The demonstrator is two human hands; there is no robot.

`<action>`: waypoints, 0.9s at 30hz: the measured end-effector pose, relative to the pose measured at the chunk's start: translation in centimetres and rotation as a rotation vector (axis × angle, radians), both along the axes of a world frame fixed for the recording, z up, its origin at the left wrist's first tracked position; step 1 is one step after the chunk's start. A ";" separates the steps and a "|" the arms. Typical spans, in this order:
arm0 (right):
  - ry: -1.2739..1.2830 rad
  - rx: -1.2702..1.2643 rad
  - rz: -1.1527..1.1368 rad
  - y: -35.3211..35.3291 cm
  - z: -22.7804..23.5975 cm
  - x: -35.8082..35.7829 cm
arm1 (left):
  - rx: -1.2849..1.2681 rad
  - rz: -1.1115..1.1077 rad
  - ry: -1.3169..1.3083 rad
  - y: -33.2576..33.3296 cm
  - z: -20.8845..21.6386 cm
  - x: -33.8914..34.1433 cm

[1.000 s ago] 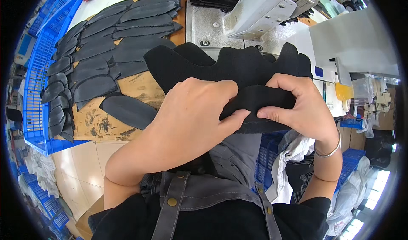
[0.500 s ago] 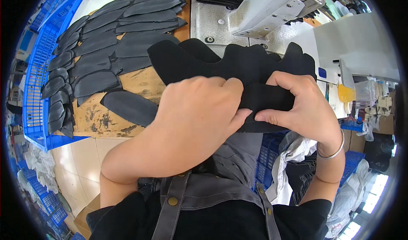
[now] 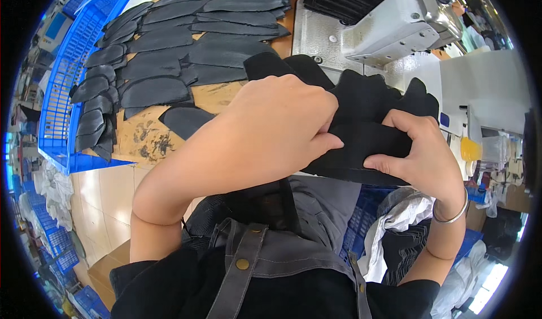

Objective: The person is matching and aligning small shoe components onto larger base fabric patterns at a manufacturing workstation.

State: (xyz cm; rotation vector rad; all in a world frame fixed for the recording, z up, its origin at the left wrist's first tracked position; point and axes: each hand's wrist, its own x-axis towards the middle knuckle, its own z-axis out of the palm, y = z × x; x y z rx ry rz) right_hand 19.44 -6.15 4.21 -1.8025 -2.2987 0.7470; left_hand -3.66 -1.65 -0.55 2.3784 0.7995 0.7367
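Both hands are on a black, wavy-edged fabric piece (image 3: 364,99), folded into layers, in front of the sewing machine. My left hand (image 3: 282,121) reaches across it with curled fingers, gripping its left part; the fingertips are hidden beneath the hand. At the right, my right hand (image 3: 432,158) pinches the folded layer, thumb at the near side and index finger on top. Beside my left forearm, a loose dark grey oval piece (image 3: 185,119) lies partly covered on the brown board (image 3: 144,135).
Overlapping dark grey cut pieces (image 3: 155,93) cover much of the board. A blue plastic basket (image 3: 56,110) stands at its left. The sewing machine (image 3: 395,31) is beyond my hands, with a black stack (image 3: 353,0) behind. White cloth (image 3: 398,220) hangs near my right forearm.
The view has shifted, so the board and machine appear farther right. My thumbs have drawn slightly apart, and both hands still hold the black fabric piece.
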 end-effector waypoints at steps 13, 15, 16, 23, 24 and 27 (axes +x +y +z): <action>-0.116 0.164 0.039 -0.2 0.1 -0.1 | 0.368 0.023 0.203 -5.8 0.0 3.2; -0.081 0.209 0.057 -0.4 -0.1 1.3 | 0.248 -0.031 0.265 -6.3 -1.2 4.4; -0.018 0.152 0.017 -0.5 0.1 2.1 | 0.347 -0.002 0.307 -6.3 -1.8 4.6; 0.231 -0.113 -0.266 -1.6 0.0 5.2 | 0.395 0.000 0.367 -6.4 -2.1 4.8; 0.230 -0.112 -0.279 -1.6 -0.1 5.3 | 0.396 -0.012 0.362 -6.4 -2.2 4.9; 0.223 -0.053 -0.226 -1.6 -0.6 5.4 | 0.415 0.005 0.331 -6.5 -2.4 4.9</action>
